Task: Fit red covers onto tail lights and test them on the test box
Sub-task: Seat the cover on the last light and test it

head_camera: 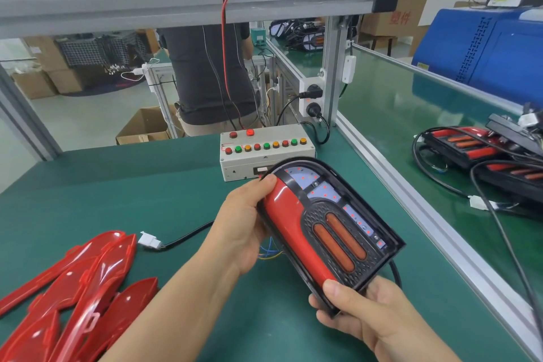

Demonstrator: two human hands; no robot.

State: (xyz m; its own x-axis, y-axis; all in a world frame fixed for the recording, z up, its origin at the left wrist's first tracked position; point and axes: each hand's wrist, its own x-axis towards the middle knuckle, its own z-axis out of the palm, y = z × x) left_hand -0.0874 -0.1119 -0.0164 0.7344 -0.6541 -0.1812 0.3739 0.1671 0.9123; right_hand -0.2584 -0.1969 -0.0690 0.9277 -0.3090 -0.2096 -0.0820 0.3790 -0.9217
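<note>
Head view: to the left of my left grip, a heap of loose red covers lies on the green worktop, with a white connector on a black cable between the heap and my wrist. My left grip is closed around the left edge of the tail light, thumb pressing on the red cover already seated along that side. The light is tilted up off the worktop, its right strip uncovered with small red dots glowing. My right grip clamps the near end, thumb on the cover's tip. Beyond both, the test box sits apart. Well right, finished tail lights lie with black cables.
</note>
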